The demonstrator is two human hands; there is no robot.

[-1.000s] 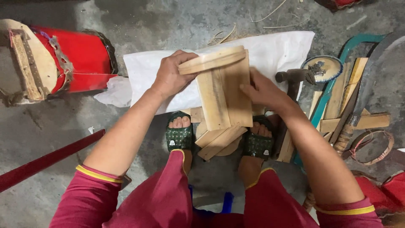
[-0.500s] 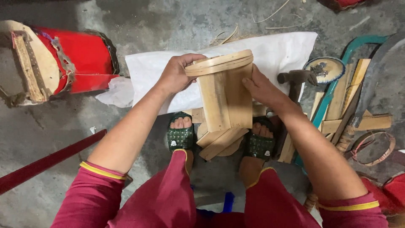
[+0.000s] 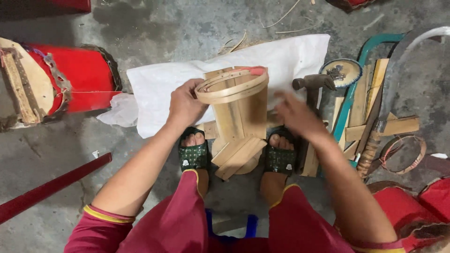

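1. Wooden hoop: a thin bent band of pale wood, held above the floor at the centre of the head view, tilted so its open ring faces up and toward the camera. A small red patch shows on its rim at 1 o'clock.
2. Wooden slats: several upright pale boards stand inside and below the hoop, with their lower ends near the loose offcuts lying between the two feet.
3. Left hand: at 9 o'clock of the hoop, fingers curled and closed around the hoop's rim, gripping it.
4. Right hand: at 3 o'clock of the hoop, blurred; fingers appear spread and just apart from the slats. Whether it touches them cannot be told.
5. White sack: spread flat on the concrete floor behind the hoop, at 12 o'clock.
6. Hammer: lies at 3 o'clock, just beyond the right hand, its head on the edge of the sack.
7. Red drum: lies on its side at 9 o'clock, well apart from the hoop.
8. Wood scraps: piled at 3 o'clock beside a teal frame.
9. Green sandals: worn on both feet, at 6 o'clock below the hoop.
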